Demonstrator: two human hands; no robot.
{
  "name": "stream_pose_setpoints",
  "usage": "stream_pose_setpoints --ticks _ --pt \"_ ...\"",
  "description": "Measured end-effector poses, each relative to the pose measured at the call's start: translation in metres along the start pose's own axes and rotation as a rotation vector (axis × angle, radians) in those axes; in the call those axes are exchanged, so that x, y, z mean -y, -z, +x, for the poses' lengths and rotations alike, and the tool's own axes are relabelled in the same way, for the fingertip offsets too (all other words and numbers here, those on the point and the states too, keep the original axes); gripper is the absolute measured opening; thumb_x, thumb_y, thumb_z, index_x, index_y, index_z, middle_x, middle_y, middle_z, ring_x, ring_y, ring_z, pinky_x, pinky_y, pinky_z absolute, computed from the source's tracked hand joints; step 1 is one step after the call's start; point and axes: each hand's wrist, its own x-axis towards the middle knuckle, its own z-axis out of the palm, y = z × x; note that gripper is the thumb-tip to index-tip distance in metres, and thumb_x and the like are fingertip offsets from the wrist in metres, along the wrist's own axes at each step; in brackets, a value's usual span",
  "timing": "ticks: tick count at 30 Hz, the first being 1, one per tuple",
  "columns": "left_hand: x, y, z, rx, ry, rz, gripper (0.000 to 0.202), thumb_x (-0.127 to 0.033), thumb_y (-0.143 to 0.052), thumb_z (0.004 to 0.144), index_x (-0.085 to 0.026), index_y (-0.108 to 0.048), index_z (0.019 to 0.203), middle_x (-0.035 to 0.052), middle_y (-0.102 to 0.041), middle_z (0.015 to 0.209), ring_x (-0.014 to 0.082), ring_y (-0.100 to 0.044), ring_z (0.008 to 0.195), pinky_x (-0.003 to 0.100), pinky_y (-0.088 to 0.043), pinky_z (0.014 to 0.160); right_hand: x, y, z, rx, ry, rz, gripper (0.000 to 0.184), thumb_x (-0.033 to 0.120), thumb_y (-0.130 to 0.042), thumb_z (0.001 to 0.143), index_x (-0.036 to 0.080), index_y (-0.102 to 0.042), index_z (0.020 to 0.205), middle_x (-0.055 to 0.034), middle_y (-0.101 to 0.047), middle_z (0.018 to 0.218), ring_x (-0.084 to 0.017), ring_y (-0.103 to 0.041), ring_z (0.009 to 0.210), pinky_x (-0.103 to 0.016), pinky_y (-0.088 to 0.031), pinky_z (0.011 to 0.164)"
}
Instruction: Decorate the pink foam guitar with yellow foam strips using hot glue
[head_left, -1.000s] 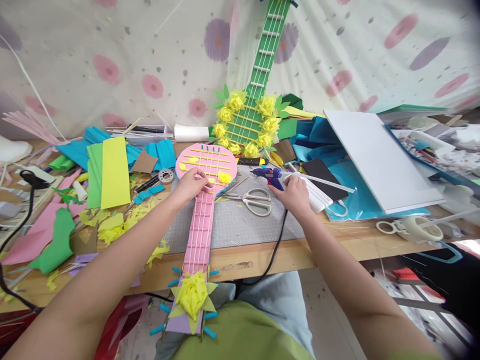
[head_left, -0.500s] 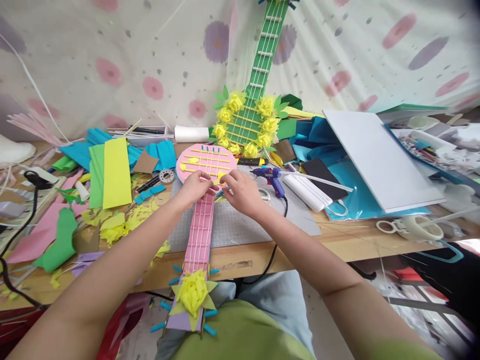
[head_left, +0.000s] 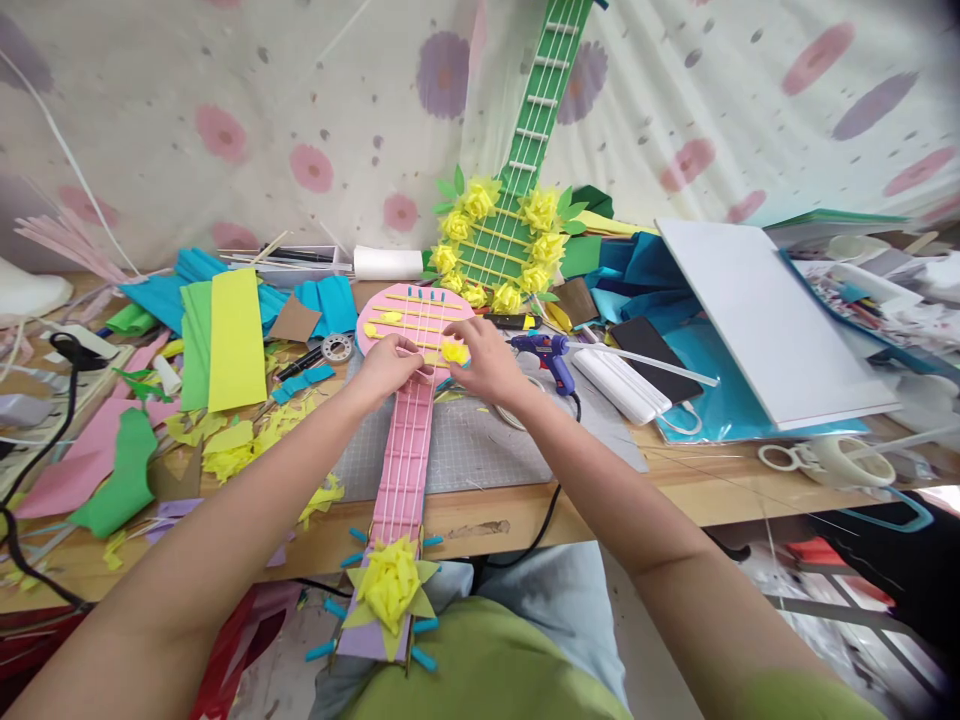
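A pink paper guitar (head_left: 407, 440) lies with its round body on the table and its neck reaching over the front edge to my lap. Yellow strips and white strings cross the body; a big yellow paper flower (head_left: 393, 585) sits on the headstock. My left hand (head_left: 388, 370) is closed on the guitar where body meets neck, its fingertips partly hidden. On the body's right side, my right hand (head_left: 486, 362) has thumb and fingers apart around a small yellow paper flower (head_left: 454, 352); I see no firm grip on it.
A green paper guitar (head_left: 487, 240) ringed with yellow flowers leans at the back. Right of my hands lie a blue glue gun (head_left: 549, 358), a white power strip (head_left: 622, 385) and a white board (head_left: 772, 320). Yellow paper scraps (head_left: 247, 445) cover the left side.
My right hand has shifted slightly right and its fingers have spread, so the small yellow flower shows more fully. The left hand stays at the guitar. The view has shifted a little.
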Motion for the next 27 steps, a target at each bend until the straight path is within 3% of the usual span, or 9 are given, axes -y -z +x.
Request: stream_pose_setpoints --ticks 4,8,16,27 --pt "0.000 0.009 0.007 0.025 0.020 0.012 0.019 -0.013 -0.059 0.066 -0.019 -0.047 0.079 0.0053 -0.070 0.070 0.0177 -0.067 0.063 0.020 -0.035 0.042 -0.016 -0.001 0.005 0.023 -0.024 0.095 0.043 0.023 -0.061 0.068 0.022 -0.050 0.110 -0.0094 -0.054 0.117 -0.025 -0.046 0.112 -0.042 -0.036 0.095" --pt "0.000 0.013 0.012 0.073 0.046 0.020 0.010 -0.015 -0.060 0.066 -0.017 -0.050 0.069 0.0087 -0.071 0.071 0.0198 -0.069 0.070 0.021 -0.035 0.043 -0.017 -0.016 0.009 0.048 -0.027 0.160 0.041 0.026 -0.061 0.070 0.020 -0.051 0.110 -0.0098 -0.056 0.120 -0.025 -0.046 0.115 -0.044 -0.035 0.098" --pt "-0.006 0.011 0.022 0.118 0.120 0.061 0.007 -0.009 -0.056 0.067 -0.014 -0.055 0.062 0.0117 -0.072 0.074 0.0192 -0.068 0.065 0.023 -0.044 0.048 -0.021 -0.035 0.020 0.007 -0.277 0.466 0.034 0.017 -0.053 0.067 0.021 -0.050 0.101 -0.0001 -0.063 0.084 -0.015 -0.059 0.082 -0.033 -0.045 0.080" --pt "-0.012 -0.008 0.034 0.111 0.116 0.141 0.010 -0.006 -0.059 0.064 -0.014 -0.055 0.059 0.0091 -0.069 0.065 0.0177 -0.065 0.056 0.025 -0.048 0.051 -0.031 -0.034 0.015 -0.024 -0.352 0.507 0.027 0.016 -0.051 0.064 0.021 -0.053 0.091 -0.0001 -0.062 0.082 -0.015 -0.060 0.080 -0.032 -0.045 0.076"
